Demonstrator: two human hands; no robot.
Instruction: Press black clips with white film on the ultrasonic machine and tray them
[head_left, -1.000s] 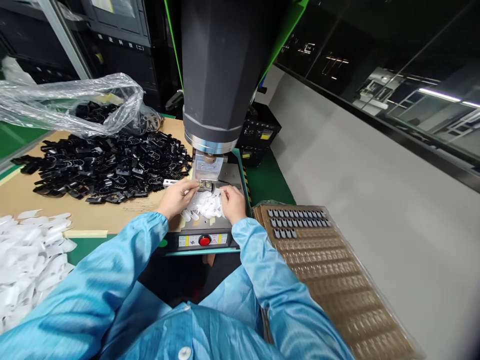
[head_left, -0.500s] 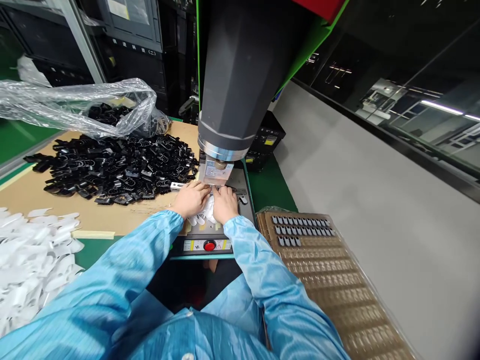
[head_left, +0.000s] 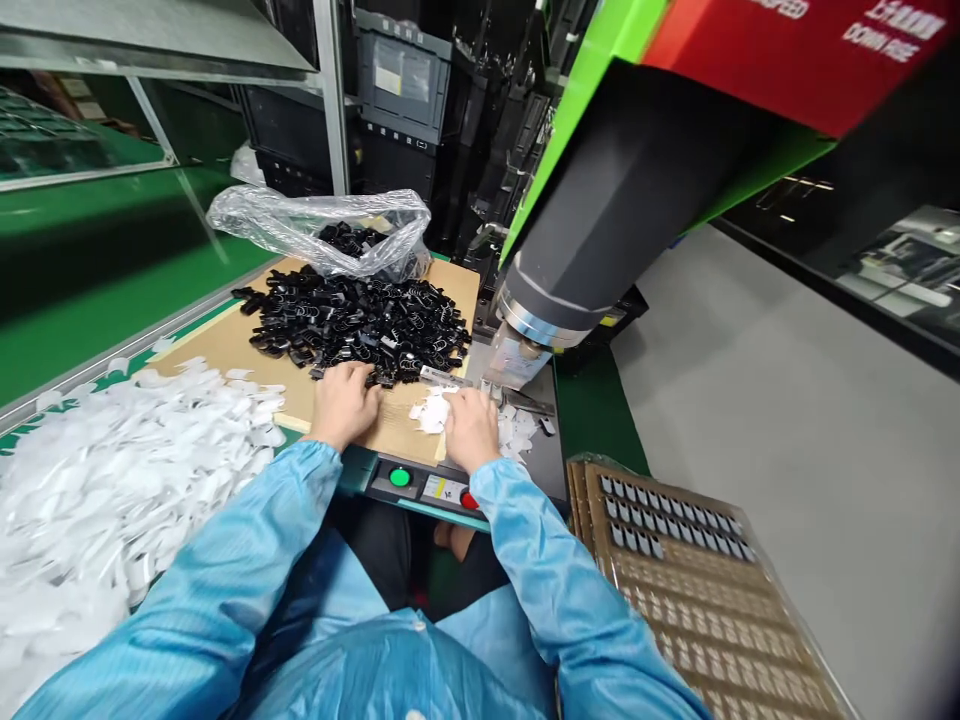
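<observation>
A factory assembly station: a press machine (head_left: 600,240), heaped black parts (head_left: 352,320) and a parts tray (head_left: 697,590).

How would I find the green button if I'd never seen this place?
Start at the big grey machine head and drop to the panel strip under the person's hands. The green button sits below the left hand; the other button there, by the right hand, is red.

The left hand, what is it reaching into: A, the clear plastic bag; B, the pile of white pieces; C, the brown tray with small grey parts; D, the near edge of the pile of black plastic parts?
D: the left hand rests on the cardboard with its fingers at the near edge of the black plastic parts.
</observation>
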